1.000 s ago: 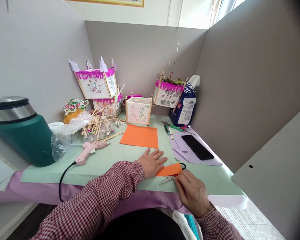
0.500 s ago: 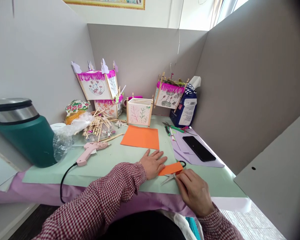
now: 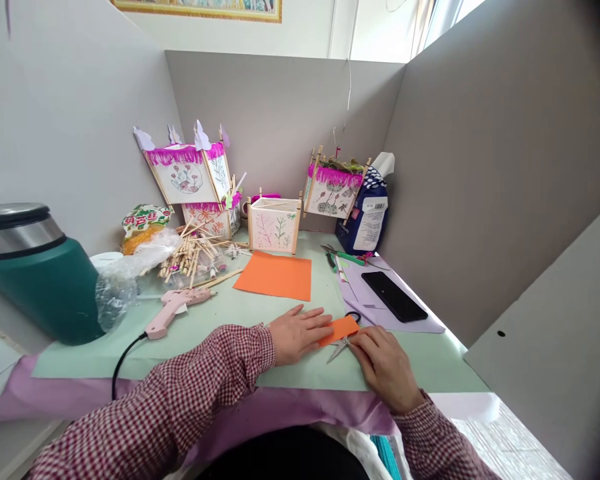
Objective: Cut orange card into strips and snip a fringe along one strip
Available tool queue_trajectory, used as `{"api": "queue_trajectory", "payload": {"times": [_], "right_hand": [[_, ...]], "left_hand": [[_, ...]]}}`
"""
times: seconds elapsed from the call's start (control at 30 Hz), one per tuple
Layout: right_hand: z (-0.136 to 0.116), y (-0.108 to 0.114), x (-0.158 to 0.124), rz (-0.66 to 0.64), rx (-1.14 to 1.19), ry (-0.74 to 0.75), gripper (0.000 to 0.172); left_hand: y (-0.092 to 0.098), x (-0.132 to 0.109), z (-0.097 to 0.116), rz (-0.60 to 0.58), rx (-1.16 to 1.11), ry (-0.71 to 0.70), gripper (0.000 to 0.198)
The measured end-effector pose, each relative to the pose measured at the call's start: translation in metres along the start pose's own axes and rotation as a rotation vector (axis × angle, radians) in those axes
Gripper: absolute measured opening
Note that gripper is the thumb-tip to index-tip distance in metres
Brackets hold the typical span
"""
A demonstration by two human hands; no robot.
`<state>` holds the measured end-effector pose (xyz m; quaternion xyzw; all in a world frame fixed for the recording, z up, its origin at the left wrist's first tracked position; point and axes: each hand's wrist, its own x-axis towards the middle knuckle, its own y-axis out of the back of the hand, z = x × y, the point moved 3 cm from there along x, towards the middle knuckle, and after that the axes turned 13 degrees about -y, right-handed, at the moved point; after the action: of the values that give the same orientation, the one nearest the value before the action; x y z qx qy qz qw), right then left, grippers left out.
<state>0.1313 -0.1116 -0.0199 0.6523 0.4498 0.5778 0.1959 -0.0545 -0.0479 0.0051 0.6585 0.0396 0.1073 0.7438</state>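
My left hand [image 3: 296, 331] lies flat with fingers stretched out, pressing down the left end of a small orange paper strip [image 3: 341, 328] on the green sheet [image 3: 220, 320]. My right hand [image 3: 384, 363] rests just right of the strip, fingers curled, touching its lower right corner. Small scissors [image 3: 341, 345] lie partly under the strip, blades pointing down-left, black handle loop at the far side. A larger orange sheet [image 3: 275, 275] lies flat beyond my hands.
A pink glue gun [image 3: 173, 308] with black cord lies left. A green flask [image 3: 37, 277], a plastic bag and a pile of wooden sticks [image 3: 193, 253] stand behind it. Paper lanterns [image 3: 273, 223] line the back wall. A black phone [image 3: 394, 295] lies on lilac paper at right.
The view shifted slightly. My right hand moved a little up and left along the strip; my left hand stays pressed on the paper.
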Motion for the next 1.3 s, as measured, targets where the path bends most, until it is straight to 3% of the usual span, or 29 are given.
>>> {"api": "queue_trajectory", "payload": {"times": [0.27, 1.03, 1.3], "right_hand": [[-0.001, 0.0, 0.002, -0.029, 0.007, 0.024, 0.016], [-0.013, 0.0, -0.007, -0.034, 0.007, 0.004, 0.02], [-0.029, -0.006, -0.008, -0.019, 0.03, -0.003, 0.019]], "left_hand": [[-0.019, -0.001, -0.015, 0.013, -0.007, 0.007, 0.046], [-0.015, -0.002, -0.014, -0.07, -0.03, -0.007, 0.047], [-0.016, -0.002, -0.014, -0.053, -0.017, -0.002, 0.046]]}}
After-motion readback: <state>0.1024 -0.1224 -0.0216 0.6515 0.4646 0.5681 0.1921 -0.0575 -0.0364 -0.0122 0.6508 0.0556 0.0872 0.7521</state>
